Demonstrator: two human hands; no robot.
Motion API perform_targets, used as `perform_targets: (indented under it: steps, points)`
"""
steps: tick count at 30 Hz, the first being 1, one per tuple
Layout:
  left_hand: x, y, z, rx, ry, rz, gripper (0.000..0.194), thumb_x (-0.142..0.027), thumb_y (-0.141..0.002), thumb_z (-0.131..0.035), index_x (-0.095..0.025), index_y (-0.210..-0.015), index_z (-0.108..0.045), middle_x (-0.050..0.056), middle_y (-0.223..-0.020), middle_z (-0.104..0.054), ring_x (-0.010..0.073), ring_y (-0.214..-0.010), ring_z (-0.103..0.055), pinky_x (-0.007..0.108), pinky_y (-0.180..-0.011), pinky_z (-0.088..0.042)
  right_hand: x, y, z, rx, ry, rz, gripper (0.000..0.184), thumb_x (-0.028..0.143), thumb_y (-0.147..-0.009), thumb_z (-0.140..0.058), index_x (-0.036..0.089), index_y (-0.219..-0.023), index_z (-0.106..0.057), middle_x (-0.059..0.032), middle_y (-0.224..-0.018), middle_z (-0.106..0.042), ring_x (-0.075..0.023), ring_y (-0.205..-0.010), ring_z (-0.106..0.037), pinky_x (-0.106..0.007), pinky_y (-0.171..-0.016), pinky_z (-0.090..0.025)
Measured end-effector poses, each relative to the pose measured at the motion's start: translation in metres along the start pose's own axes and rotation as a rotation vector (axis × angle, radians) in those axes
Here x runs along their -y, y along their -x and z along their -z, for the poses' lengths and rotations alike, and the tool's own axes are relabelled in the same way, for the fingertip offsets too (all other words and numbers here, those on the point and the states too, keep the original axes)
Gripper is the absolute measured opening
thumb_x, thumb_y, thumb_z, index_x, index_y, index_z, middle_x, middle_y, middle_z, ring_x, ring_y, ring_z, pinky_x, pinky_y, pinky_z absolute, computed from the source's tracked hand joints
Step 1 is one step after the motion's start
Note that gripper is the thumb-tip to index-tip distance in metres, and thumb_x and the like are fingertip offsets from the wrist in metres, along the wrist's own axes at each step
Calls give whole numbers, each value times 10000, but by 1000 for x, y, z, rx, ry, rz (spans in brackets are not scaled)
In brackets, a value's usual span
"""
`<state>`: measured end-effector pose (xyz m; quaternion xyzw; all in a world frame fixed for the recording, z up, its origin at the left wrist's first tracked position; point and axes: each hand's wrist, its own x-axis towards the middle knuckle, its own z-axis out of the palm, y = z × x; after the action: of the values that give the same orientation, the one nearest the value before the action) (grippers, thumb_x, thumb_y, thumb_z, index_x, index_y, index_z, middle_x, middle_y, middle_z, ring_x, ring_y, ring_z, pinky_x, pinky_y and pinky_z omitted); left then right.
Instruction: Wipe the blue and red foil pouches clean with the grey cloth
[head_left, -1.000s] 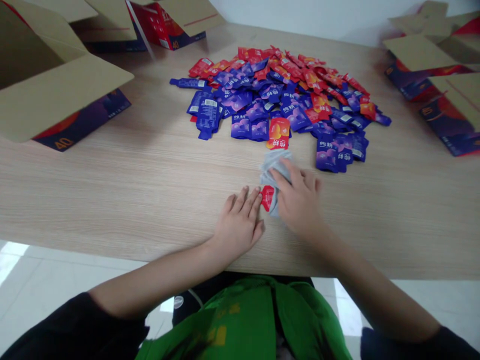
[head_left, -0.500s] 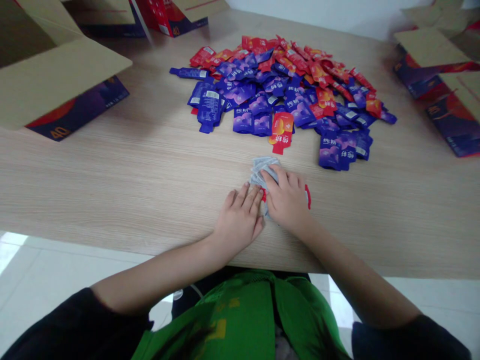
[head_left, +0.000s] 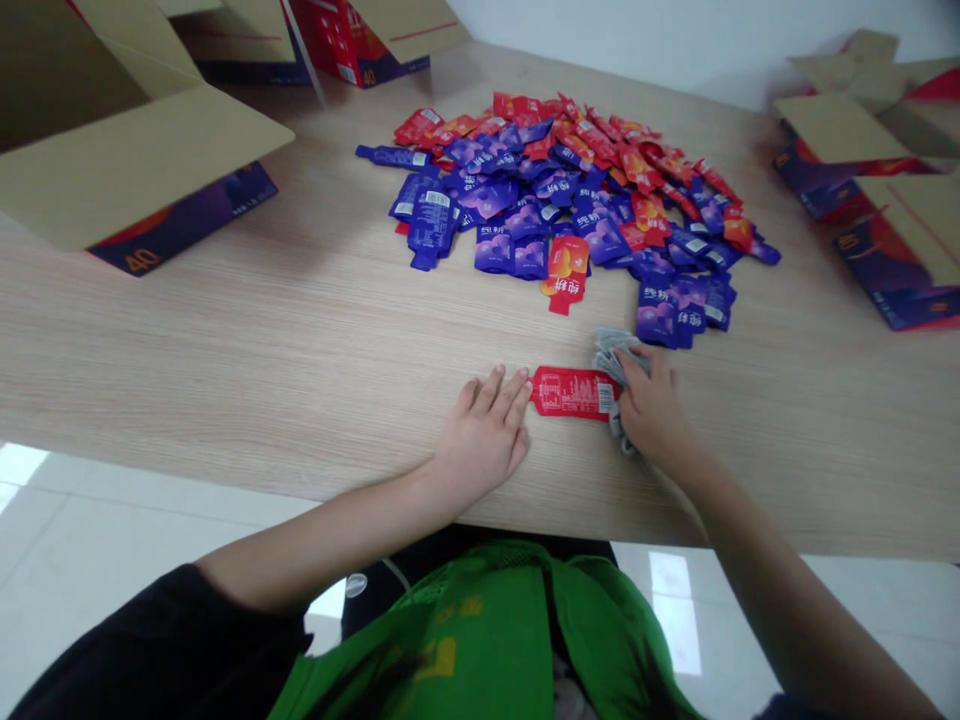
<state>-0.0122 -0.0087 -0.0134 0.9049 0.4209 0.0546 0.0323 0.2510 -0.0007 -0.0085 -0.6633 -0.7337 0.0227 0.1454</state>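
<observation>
So the left hand (head_left: 484,430) is lying flat on the pale wood-grain table (head_left: 315,330), not gripping anything, fingers slightly spread with the tips on the narrow neck end of a shiny red flat pouch (head_left: 570,391). That pouch lies label side up between the two hands, barcode end toward the right one. Over there the right hand (head_left: 656,405) has its fingers clamped on a bunched-up grey cloth (head_left: 619,352), which covers the barcode end of the pouch. Farther back there's a loose heap of purple and red pouches (head_left: 517,195), with one red-orange pouch (head_left: 568,270) at its near edge. Open printed cardboard boxes (head_left: 187,225) sit on both sides.
</observation>
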Motion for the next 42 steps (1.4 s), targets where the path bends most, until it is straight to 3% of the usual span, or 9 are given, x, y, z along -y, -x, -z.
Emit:
perform_targets:
  steps: [5, 10, 14, 20, 25, 28, 31, 36, 42]
  points:
    - [-1, 0, 1, -6, 6, 6, 575, -353, -1029, -418, -100, -1543, -466, 123, -1651, -365, 371, -1504, -375, 536, -1145, -389, 55, -25, 8, -98, -100, 125, 619, 121, -909, -349, 102, -1521, -441, -228, -1511, -391, -360, -1418, -370, -559, -1137, -356]
    - [-2, -1, 1, 12, 4, 24, 565, -375, -1018, -449, -39, -1462, -547, 178, -1583, -468, 376, -1478, -416, 537, -1158, -384, 102, -40, -17, 109, 27, 249, 550, 181, -947, -383, 186, -1470, -551, -144, -1563, -464, -364, -1202, -493, -546, -971, -414]
    - [-4, -1, 3, 19, -5, 29, 578, -324, -1026, -416, -74, -1546, -450, 134, -1635, -391, 358, -1502, -383, 536, -1163, -383, 87, -34, -18, 98, 149, 168, 552, 207, -947, -414, 150, -1482, -537, -151, -1559, -476, -366, -1163, -507, -537, -947, -413]
    - [-5, -1, 7, 60, -20, 27, 568, -291, -1033, -387, -93, -1563, -431, 99, -1663, -331, 362, -1511, -366, 532, -1165, -387, 33, -8, -7, 40, 193, -86, 587, 183, -920, -411, 152, -1500, -503, -176, -1548, -453, -378, -1207, -518, -544, -948, -457]
    - [-5, -2, 6, 64, -19, 29, 580, -325, -1036, -390, -85, -1562, -432, 107, -1666, -320, 368, -1517, -351, 537, -1170, -377, -6, 1, -2, 28, 96, -32, 602, 142, -903, -381, 144, -1493, -495, -212, -1488, -467, -374, -1281, -498, -584, -1010, -451]
    - [-4, -2, 5, 57, -11, 27, 593, -337, -1035, -403, -76, -1567, -419, 117, -1668, -316, 374, -1519, -345, 547, -1163, -380, 4, -12, 8, -69, 3, 12, 596, 114, -897, -358, 133, -1473, -510, -222, -1437, -494, -359, -1323, -481, -580, -1057, -425]
    - [-4, -2, 3, 32, -7, 23, 605, -358, -1036, -411, -76, -1571, -411, 121, -1666, -324, 382, -1517, -344, 557, -1158, -379, 44, -27, 9, -115, -29, 102, 604, 112, -901, -359, 139, -1488, -500, -200, -1476, -484, -343, -1372, -438, -542, -1074, -405]
    - [-3, -1, 3, 10, -5, 28, 565, -365, -1022, -448, -55, -1488, -521, 169, -1573, -489, 372, -1465, -433, 540, -1155, -381, 98, -32, -15, 86, 59, 229, 569, 178, -960, -394, 196, -1520, -499, -118, -1564, -483, -319, -1211, -509, -484, -969, -416]
    - [-2, -1, 5, 7, 0, 14, 568, -305, -1021, -423, -90, -1545, -460, 116, -1638, -395, 361, -1497, -389, 528, -1153, -393, 65, -9, -11, 44, 181, 80, 587, 189, -937, -428, 206, -1520, -502, -132, -1567, -472, -345, -1172, -518, -504, -935, -416]
